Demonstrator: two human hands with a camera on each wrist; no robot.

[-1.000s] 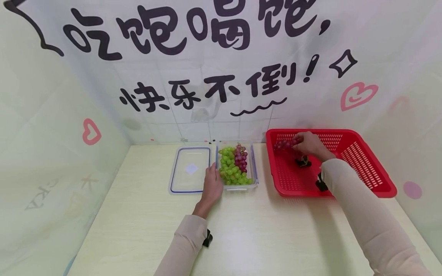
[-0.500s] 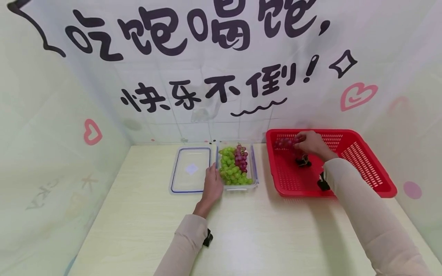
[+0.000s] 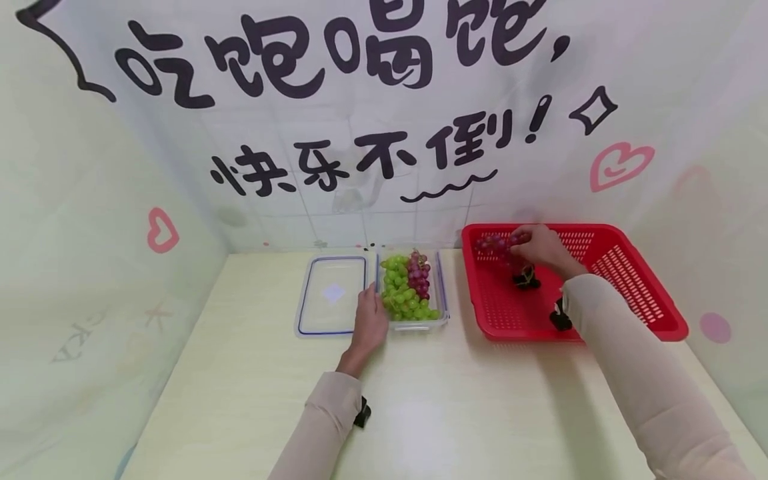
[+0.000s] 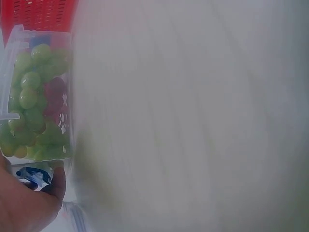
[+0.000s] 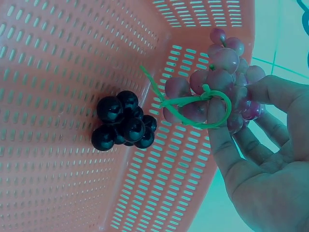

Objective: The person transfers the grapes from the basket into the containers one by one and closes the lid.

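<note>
In the head view, my left hand [image 3: 371, 321] rests against the left wall of a clear food container [image 3: 418, 327], its fingers extended along the side. The container holds a bunch of green grapes [image 3: 397, 283] and a bunch of red grapes [image 3: 418, 275]. Over the red basket [image 3: 487, 327], my right hand [image 3: 536, 244] pinches another bunch of red grapes [image 5: 224, 63] near its green stem [image 5: 186, 100]. Below and beside that bunch, black grapes [image 5: 123, 121] lie in the basket. The left wrist view shows only part of my left hand, at the container's end.
A clear lid [image 3: 327, 320] with a blue seal lies flat just left of the container. The basket stands at the table's back right, with a perforated raised wall. A printed cloth [image 3: 336, 220] hangs behind the table [image 3: 252, 400].
My right hand and its red grapes shift only slightly within the basket, staying near the back left. My left hand keeps its place beside the container.
</note>
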